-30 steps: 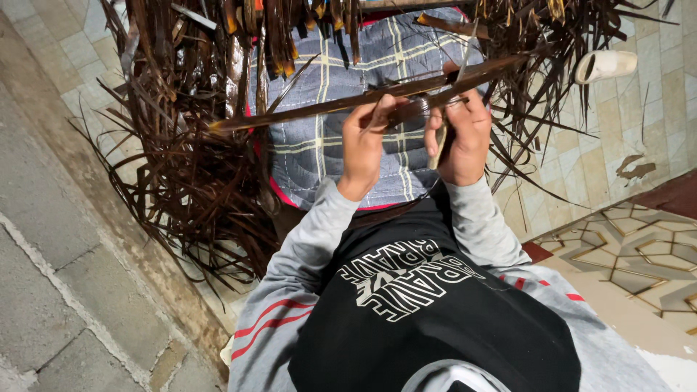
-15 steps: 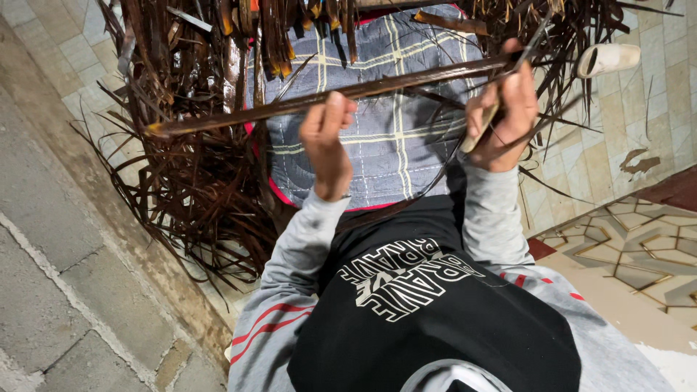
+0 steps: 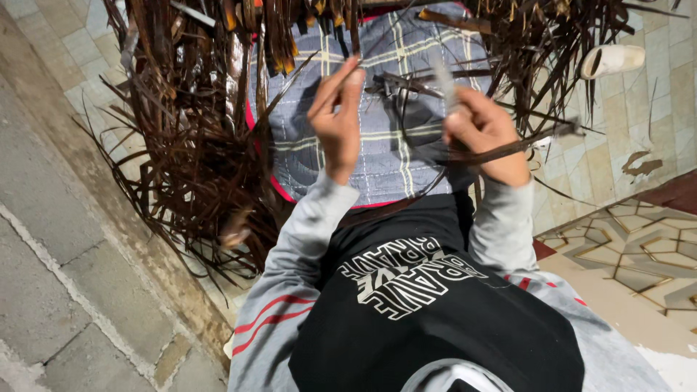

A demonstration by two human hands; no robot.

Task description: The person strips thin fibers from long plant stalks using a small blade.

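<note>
My left hand is raised over a blue-grey checked cushion, fingers loosely stretched upward with nothing clearly in them. My right hand is closed around a small knife whose blade is blurred and points up. A thin dark strip of dried palm leaf runs under that hand toward the right. A few curled dark strips hang between the two hands. A blurred brown leaf piece is low on the left by the pile.
A big heap of dried brown palm leaves covers the left and top. A pale sandal lies on the tiled floor at upper right. A concrete kerb runs along the left, and patterned tiles lie at right.
The long leaf rib that both hands held across the cushion is gone from my left hand, which has let go. My right hand has dropped lower and turned, the knife still in it.
</note>
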